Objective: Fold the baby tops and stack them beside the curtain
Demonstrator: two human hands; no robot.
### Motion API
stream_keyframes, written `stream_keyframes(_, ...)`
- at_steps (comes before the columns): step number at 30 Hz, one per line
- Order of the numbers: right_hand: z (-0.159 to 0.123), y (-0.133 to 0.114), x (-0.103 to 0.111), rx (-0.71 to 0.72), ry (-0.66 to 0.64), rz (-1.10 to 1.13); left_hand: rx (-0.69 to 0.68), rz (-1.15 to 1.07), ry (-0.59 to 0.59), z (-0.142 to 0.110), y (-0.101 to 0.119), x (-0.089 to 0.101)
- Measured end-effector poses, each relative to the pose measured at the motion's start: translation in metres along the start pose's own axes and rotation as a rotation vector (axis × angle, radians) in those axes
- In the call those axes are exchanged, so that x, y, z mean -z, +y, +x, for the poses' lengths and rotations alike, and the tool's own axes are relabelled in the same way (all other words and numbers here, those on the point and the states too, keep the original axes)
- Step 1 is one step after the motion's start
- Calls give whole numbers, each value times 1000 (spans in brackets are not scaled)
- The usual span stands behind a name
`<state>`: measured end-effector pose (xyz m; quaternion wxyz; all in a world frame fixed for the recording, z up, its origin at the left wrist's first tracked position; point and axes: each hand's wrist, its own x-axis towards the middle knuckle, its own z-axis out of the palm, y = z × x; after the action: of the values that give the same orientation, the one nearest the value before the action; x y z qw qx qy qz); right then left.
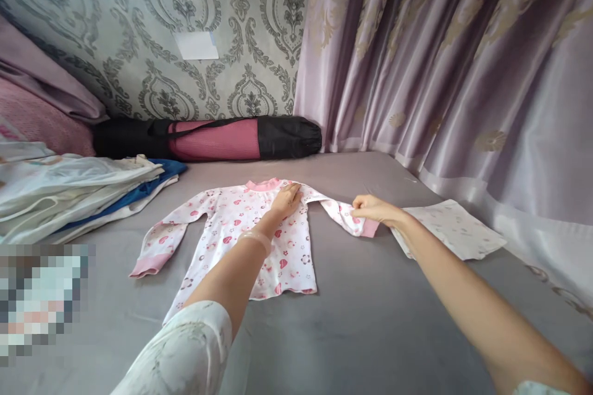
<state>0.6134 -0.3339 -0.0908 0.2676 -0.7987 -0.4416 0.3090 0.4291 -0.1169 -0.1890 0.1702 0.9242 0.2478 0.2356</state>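
A child's long-sleeved shirt (222,216), white with pink hearts and flowers, lies spread out with its pink collar at the far side. My left hand (285,200) rests on it near the right-hand shoulder, fingers stretched out flat and holding nothing. At the right, my right hand (373,207) is closed on that side's sleeve, pinching it just above the pink cuff. The other sleeve bends down toward the left, its cuff on the sheet. My left forearm covers part of the shirt's front.
The shirt lies on a grey bed sheet (361,315). To the right is a folded pale patterned garment (451,228). Piled clothes (92,188) are at the left. A black and pink rolled bag (213,139) lies along the wall, beside a lilac curtain (417,62).
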Motion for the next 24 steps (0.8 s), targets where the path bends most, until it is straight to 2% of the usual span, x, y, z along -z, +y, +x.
stream_keyframes(6, 24, -3, 58, 24, 67, -30, 4, 34, -27, -1, 2, 1)
stream_keyframes(9, 39, 6, 82, 43, 87, -9, 5, 43, -47, -2, 4, 2)
stream_keyframes(12, 58, 24, 95, 51, 117, 56, 7, 42, -67, -4, 7, 4)
stream_keyframes(18, 89, 62, 88, 2, 251, -63, 43, 53, -120, -6, 12, 8)
stream_keyframes(24, 99, 72, 67, -53, 363, -365, 41, 114, -161, -5, 13, 5)
